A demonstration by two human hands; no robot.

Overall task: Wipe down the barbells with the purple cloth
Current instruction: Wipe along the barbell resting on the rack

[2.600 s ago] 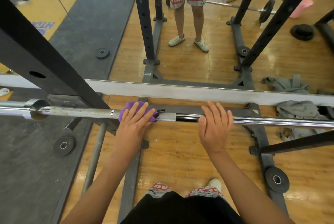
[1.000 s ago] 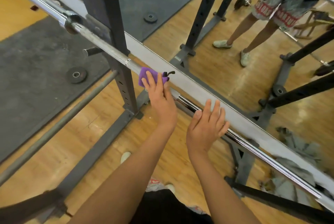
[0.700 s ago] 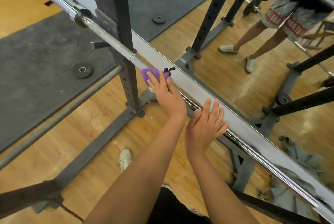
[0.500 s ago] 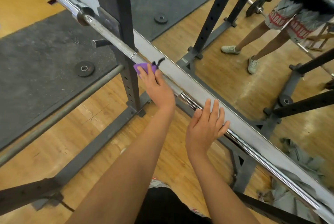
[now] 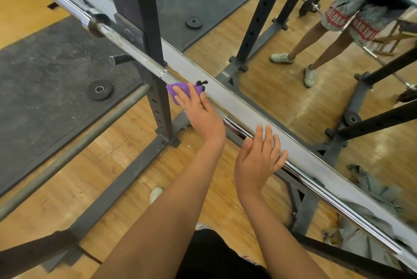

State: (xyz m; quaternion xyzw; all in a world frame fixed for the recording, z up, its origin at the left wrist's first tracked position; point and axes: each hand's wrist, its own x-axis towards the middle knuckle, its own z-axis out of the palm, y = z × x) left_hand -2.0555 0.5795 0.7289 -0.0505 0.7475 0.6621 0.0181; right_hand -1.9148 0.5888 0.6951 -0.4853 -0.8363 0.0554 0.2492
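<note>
Head view looks down on a long chrome steel barbell (image 5: 327, 197) that rests in a black steel rack upright (image 5: 140, 8) and runs slantwise past it. Just to the right of the upright, the small purple cloth (image 5: 178, 90) lies on the bar's knurled part. The left hand (image 5: 200, 114) covers it, with the fingers (image 5: 180, 96) laid fairly straight across the top of the cloth and pressing it onto the bar. A purple edge shows beyond the fingertips on the side toward the upright, and a small black loop sticks out past the thumb on the far side. I cannot tell whether the thumb hooks under the bar. Further right of the upright, the right hand (image 5: 257, 157) rests on the smooth chrome stretch with its fingers straight and slightly spread, holding nothing. Behind the upright, a wall mirror with a pale grey lower frame (image 5: 248, 107) reflects the rack and a standing person's legs. Left of the upright, a small black weight plate (image 5: 100, 89) lies on a dark grey rubber mat (image 5: 45, 75), and a dull grey safety rail (image 5: 79, 143) slopes away from the upright. Far right of the upright, a crumpled grey cloth (image 5: 361, 233) lies on the wooden floor.
</note>
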